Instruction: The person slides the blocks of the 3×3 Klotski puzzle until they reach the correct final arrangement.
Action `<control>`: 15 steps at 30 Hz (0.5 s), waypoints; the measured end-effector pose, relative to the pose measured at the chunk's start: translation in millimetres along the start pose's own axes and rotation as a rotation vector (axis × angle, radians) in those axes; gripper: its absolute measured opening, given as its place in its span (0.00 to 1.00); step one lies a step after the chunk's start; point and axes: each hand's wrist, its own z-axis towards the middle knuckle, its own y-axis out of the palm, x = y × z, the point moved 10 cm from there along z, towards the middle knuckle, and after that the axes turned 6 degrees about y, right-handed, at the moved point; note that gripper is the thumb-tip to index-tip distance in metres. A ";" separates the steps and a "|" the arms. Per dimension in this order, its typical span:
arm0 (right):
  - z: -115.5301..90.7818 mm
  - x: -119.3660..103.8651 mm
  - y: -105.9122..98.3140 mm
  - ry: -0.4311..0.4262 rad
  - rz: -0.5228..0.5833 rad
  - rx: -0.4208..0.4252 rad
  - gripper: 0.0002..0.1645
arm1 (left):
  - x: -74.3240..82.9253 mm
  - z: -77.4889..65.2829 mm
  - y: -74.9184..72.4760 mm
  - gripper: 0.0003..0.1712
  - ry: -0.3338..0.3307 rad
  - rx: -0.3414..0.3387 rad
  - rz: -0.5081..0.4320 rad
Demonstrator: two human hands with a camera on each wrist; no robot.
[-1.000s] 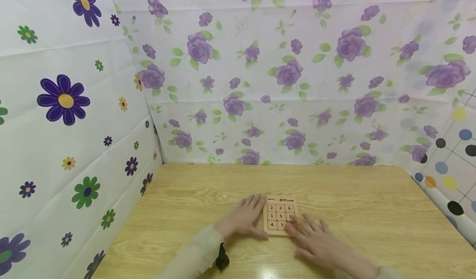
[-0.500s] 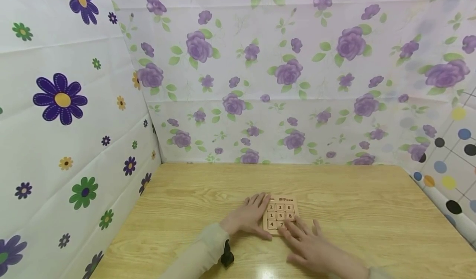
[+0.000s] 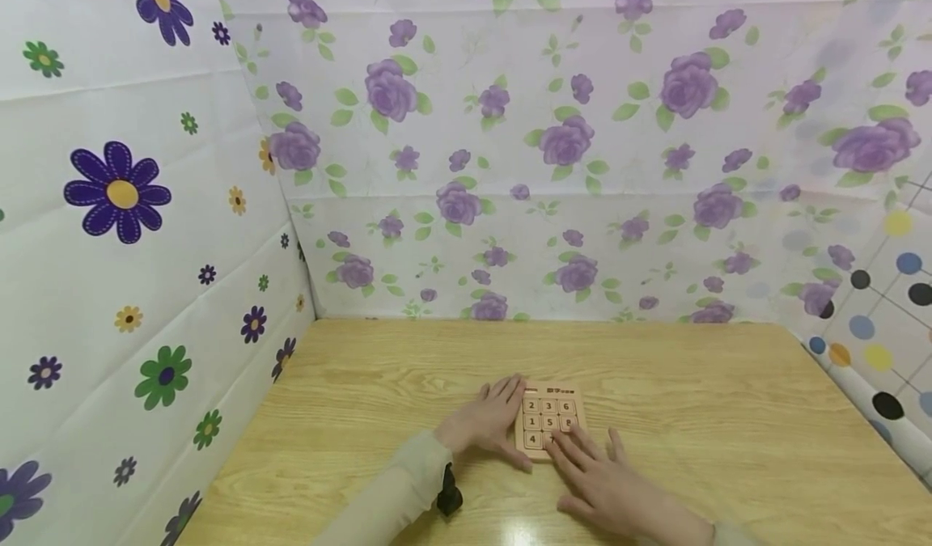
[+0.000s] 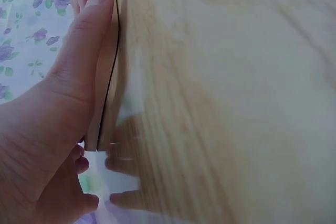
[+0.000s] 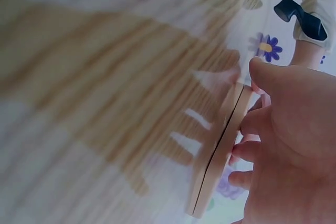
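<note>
A wooden sliding number puzzle [image 3: 549, 422] lies flat on the table, its tiles in rows 2 3 6, 1 5 8 and 4 7. My left hand [image 3: 491, 421] holds its left side, fingers at the far left corner and thumb by the near left corner. In the left wrist view the left thumb [image 4: 86, 45] lies along the puzzle's edge. My right hand [image 3: 604, 477] reaches in from the near right, fingers fairly straight, fingertips on the lower tiles. They cover most of the 7 and hide the bottom right cell. The right wrist view shows the puzzle's side [image 5: 220, 150] beyond those fingers.
The wood-grain table [image 3: 393, 368] extends around the puzzle. Floral cloth [image 3: 466, 158] hangs behind it, with a flower-print cloth [image 3: 80, 287] at the left and a dotted cloth [image 3: 895, 303] at the right. A black strapped device [image 3: 448, 493] sits on the left wrist.
The right hand has moved slightly left, its fingertips now over more of the 7 tile. The left hand keeps its place beside the puzzle, its thumb a little nearer the corner.
</note>
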 end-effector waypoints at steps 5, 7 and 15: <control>0.3 -0.1 -0.7 -0.002 -0.002 -0.002 0.43 | 2.2 1.3 0.8 0.80 0.016 -0.011 -0.021; -0.2 0.3 -0.2 -0.001 0.006 0.001 0.43 | 3.8 1.7 1.4 0.79 0.025 -0.014 -0.026; -0.4 5.4 4.9 0.009 0.028 -0.008 0.43 | 3.8 3.1 1.8 0.78 0.025 -0.011 -0.015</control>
